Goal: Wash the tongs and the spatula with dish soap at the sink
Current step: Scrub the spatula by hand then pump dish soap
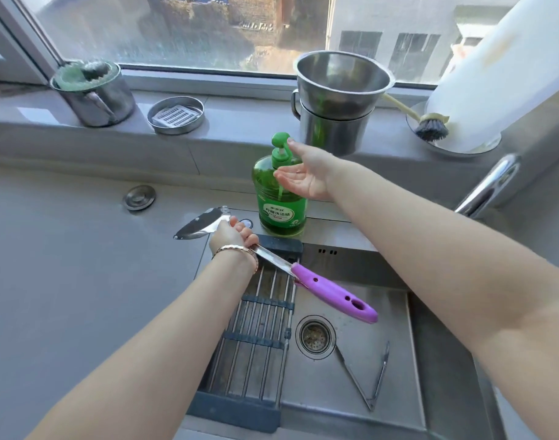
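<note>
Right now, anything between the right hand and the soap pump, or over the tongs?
Nothing visible. The right hand has its thumb on the pump of the dish soap bottle, palm under the spout. The tongs lie uncovered in the sink; the spatula in the left hand is clear of them.

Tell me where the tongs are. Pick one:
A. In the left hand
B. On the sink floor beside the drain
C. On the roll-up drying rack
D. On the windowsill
B: the tongs lie spread open on the floor of the sink, just right of the drain; the left hand grips the spatula instead.
</note>
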